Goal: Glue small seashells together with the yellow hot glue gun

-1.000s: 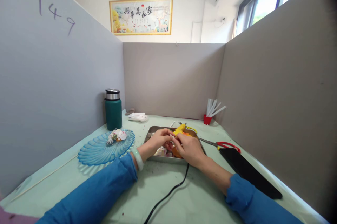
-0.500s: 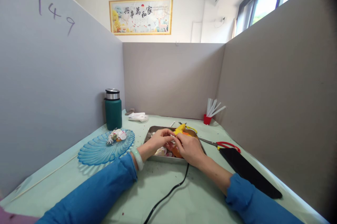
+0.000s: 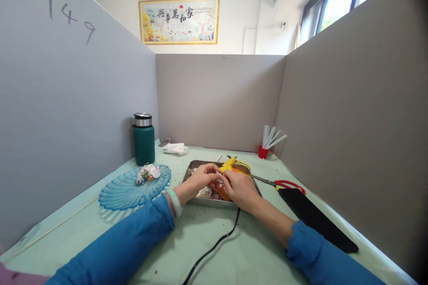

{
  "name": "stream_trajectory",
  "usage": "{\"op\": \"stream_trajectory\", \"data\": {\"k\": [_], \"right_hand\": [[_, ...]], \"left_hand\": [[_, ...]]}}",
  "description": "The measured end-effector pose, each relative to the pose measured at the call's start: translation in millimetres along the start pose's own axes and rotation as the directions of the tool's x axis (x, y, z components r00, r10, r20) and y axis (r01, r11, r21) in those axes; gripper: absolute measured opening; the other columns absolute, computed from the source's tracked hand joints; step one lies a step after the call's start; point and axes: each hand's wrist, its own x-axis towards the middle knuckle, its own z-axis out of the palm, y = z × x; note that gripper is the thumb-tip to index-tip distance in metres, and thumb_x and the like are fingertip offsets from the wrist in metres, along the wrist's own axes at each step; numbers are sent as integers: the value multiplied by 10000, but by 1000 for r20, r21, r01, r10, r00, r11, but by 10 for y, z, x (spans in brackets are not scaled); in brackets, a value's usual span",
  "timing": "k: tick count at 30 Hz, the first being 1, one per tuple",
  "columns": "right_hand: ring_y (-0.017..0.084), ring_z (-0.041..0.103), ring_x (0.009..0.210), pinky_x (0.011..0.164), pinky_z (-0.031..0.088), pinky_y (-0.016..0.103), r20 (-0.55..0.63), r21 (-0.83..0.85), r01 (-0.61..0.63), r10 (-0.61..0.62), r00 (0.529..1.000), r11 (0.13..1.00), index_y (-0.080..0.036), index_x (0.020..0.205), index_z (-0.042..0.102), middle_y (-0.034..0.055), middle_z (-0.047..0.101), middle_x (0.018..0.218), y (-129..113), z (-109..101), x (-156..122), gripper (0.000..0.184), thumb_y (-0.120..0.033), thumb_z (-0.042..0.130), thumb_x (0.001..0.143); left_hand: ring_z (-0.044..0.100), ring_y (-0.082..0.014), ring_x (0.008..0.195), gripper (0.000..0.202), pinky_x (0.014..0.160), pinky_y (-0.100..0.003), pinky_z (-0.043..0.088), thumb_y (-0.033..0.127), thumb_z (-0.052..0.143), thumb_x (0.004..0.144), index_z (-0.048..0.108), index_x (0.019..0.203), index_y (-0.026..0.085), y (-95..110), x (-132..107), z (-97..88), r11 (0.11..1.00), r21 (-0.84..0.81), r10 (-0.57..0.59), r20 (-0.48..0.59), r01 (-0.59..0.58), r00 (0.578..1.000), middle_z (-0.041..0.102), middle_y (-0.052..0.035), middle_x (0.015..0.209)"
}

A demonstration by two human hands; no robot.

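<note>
My left hand (image 3: 204, 176) and my right hand (image 3: 241, 189) meet fingertip to fingertip over a metal tray (image 3: 210, 203). Both are closed in a pinch; whatever lies between the fingertips is too small and covered to name. Below them the tray holds shells (image 3: 204, 193) and an orange-brown piece (image 3: 223, 193). A yellow glue gun (image 3: 229, 164) rests at the tray's far side, partly behind my right hand. To the left, a blue scalloped glass plate (image 3: 120, 193) carries a cluster of shells (image 3: 149, 172).
A green bottle (image 3: 143, 144) stands behind the plate. Red-handled scissors (image 3: 289, 184) lie right of the tray beside a black flat object (image 3: 317, 220). A red cup (image 3: 263, 152) holds white sticks. A black cord (image 3: 214, 247) runs toward me. Grey partitions (image 3: 217, 102) enclose the table.
My fingers have shifted very slightly over the tray, still pinched together. Everything else stays in place.
</note>
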Motion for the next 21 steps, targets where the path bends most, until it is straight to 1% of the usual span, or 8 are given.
{"op": "stream_trajectory", "data": {"k": [12,21], "right_hand": [[117,555,648,543,237,233,0,3,19,-19,1000,1000,-187,781,556,8,624,690,-4,-6,-13,322,-350,311,912],[116,544,638,537,218,236,-7,-8,28,-28,1000,1000,-196,786,556,3,624,700,-5,0,-10,314,-343,307,911]], "left_hand": [[579,-128,479,224,493,-248,485,257,628,663,530,821,131,-14,3,-22,1000,0,-12,9,12,1000,590,-5,562],[579,-130,472,185,492,-260,491,213,592,671,534,825,129,-30,17,-27,1000,-3,-31,14,31,999,593,-14,562]]}}
